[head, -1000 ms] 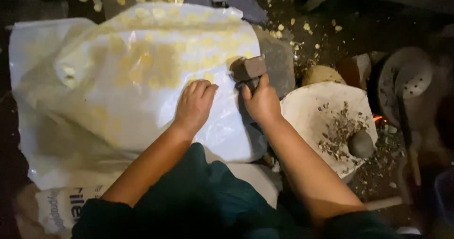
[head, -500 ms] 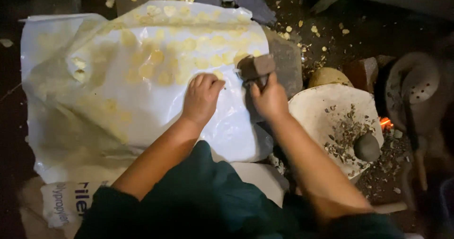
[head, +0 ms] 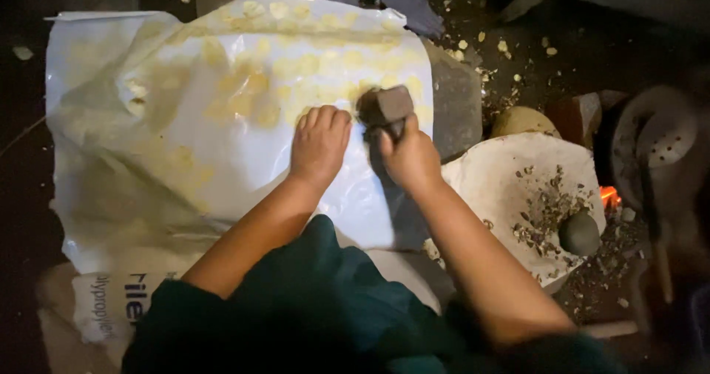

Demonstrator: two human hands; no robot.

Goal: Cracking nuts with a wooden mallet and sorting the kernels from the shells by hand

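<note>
A large white plastic sheet (head: 185, 159) lies spread over many flat yellow pieces that show through it. My left hand (head: 319, 143) rests palm down on the sheet, fingers together, pressing it. My right hand (head: 410, 159) is closed around the handle of a dark, blocky hammer (head: 384, 108), whose head hovers just above the sheet beside my left fingers. A flat grey stone slab (head: 457, 108) sticks out from under the sheet's right edge.
A pale round stone bowl (head: 510, 189) with crushed bits and a dark pestle (head: 579, 232) stands at right. Embers glow (head: 608, 196) beside it. A perforated ladle (head: 662, 148) lies far right. Loose yellow scraps litter the dark ground (head: 518, 56). A printed sack (head: 118, 307) lies lower left.
My view has shifted slightly; both hands stay on the sheet. The hammer in my right hand remains raised near my left fingers, with little visible movement.
</note>
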